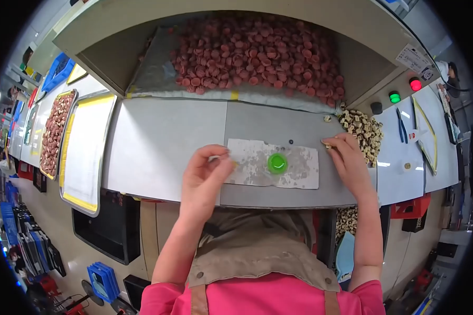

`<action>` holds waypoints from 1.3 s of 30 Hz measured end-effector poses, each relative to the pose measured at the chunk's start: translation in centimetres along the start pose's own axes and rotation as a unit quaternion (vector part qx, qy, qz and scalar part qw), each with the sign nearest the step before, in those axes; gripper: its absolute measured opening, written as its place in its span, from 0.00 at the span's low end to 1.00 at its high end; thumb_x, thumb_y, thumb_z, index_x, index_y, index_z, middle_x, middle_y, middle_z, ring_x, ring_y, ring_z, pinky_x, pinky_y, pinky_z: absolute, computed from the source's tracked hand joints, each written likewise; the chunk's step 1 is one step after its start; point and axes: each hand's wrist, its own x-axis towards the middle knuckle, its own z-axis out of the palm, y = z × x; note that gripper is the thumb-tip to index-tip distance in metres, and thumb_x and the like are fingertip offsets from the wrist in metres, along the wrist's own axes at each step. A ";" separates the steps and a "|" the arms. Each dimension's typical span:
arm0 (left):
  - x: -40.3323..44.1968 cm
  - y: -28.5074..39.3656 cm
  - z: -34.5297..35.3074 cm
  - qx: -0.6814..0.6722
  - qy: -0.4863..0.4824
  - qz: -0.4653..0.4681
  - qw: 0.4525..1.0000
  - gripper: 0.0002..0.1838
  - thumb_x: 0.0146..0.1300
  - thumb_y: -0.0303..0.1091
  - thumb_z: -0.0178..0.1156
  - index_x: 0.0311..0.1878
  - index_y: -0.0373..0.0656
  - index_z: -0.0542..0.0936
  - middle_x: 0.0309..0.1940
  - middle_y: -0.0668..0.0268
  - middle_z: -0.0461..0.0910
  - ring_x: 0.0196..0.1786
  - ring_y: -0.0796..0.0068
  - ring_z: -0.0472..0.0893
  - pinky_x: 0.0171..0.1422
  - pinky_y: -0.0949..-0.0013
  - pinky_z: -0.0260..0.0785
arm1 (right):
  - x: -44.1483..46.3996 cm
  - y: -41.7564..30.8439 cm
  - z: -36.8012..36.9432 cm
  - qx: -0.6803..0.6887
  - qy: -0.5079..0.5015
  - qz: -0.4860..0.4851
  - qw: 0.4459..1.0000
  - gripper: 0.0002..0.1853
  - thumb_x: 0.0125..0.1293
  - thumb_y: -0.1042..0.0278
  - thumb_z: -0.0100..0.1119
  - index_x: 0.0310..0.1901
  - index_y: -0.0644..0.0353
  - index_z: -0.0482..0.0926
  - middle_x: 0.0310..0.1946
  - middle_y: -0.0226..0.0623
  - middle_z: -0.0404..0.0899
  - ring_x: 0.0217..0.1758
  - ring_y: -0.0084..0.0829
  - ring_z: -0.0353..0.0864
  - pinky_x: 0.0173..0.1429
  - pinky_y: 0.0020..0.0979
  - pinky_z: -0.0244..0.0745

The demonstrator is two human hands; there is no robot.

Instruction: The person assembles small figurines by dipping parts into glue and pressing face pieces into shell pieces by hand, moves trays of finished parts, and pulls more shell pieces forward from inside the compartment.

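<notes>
We pinch a small tan bit (327,145) in our right grip (350,160), but cannot tell if our left grip (202,176), by the spotty card (305,178), holds anything.

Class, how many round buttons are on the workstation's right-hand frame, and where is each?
3: a red one uppermost in the picture, a green one in the middle, and a black one lowest.

A glossy, smooth surface, like plastic, is shown by the green cup (277,163). The pad (273,164) beneath it is seen as pale and matt, blotched with stains. The apron (263,247) is made of creased, matt cloth. A metallic rim is seen on the tray (88,152), and the bench (168,147) is smooth.
</notes>
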 end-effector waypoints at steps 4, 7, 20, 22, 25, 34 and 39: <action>-0.5 -0.9 2.8 -0.043 -0.054 -0.082 0.994 0.12 0.70 0.26 0.57 0.55 0.40 0.74 0.47 0.68 0.77 0.48 0.79 0.77 0.54 0.74 0.70 | 0.1 0.0 1.1 0.030 0.038 0.007 0.999 0.11 0.62 0.79 0.59 0.47 0.62 0.80 0.43 0.45 0.75 0.49 0.46 0.76 0.52 0.38 0.72; -1.1 -1.0 3.7 -0.071 -0.098 -0.078 0.990 0.13 0.72 0.28 0.56 0.57 0.41 0.74 0.48 0.69 0.76 0.50 0.79 0.77 0.57 0.72 0.71 | -0.4 0.7 1.8 0.026 0.052 -0.008 0.998 0.13 0.63 0.78 0.59 0.49 0.61 0.79 0.46 0.45 0.75 0.50 0.46 0.76 0.53 0.37 0.73; -1.4 -2.3 3.0 -0.156 -0.110 -0.116 0.975 0.16 0.73 0.32 0.55 0.60 0.40 0.72 0.52 0.69 0.76 0.52 0.80 0.75 0.57 0.72 0.69 | -0.8 -0.5 0.5 0.098 0.031 0.066 0.992 0.14 0.64 0.75 0.61 0.51 0.61 0.77 0.43 0.42 0.78 0.45 0.40 0.82 0.47 0.35 0.77; -1.4 -2.2 2.9 -0.164 -0.112 -0.118 0.973 0.16 0.73 0.31 0.55 0.61 0.40 0.72 0.50 0.70 0.76 0.51 0.81 0.76 0.57 0.73 0.70 | -0.4 -0.3 0.6 0.053 0.037 0.034 0.997 0.12 0.63 0.75 0.61 0.48 0.61 0.78 0.41 0.41 0.79 0.44 0.41 0.81 0.46 0.36 0.76; -1.3 -1.9 2.5 -0.205 -0.104 -0.140 0.963 0.16 0.72 0.29 0.56 0.61 0.40 0.72 0.46 0.73 0.76 0.48 0.82 0.77 0.56 0.77 0.71 | 0.0 -0.3 1.0 -0.017 0.050 -0.018 0.998 0.08 0.62 0.75 0.62 0.43 0.62 0.79 0.38 0.40 0.79 0.42 0.43 0.80 0.44 0.37 0.76; -1.1 -1.7 1.7 -0.260 -0.096 -0.168 0.946 0.18 0.73 0.31 0.55 0.64 0.40 0.70 0.49 0.72 0.77 0.48 0.82 0.78 0.54 0.76 0.72 | 0.4 -0.9 0.8 -0.020 0.029 0.003 0.999 0.08 0.62 0.76 0.62 0.43 0.63 0.79 0.37 0.41 0.78 0.41 0.44 0.79 0.44 0.37 0.75; -1.2 -1.9 1.8 -0.284 -0.099 -0.194 0.934 0.17 0.73 0.32 0.55 0.63 0.42 0.72 0.50 0.72 0.78 0.48 0.83 0.78 0.55 0.76 0.72 | 0.4 -2.9 0.0 0.097 -0.004 0.106 0.990 0.08 0.64 0.73 0.62 0.44 0.63 0.78 0.37 0.41 0.77 0.40 0.40 0.79 0.43 0.35 0.74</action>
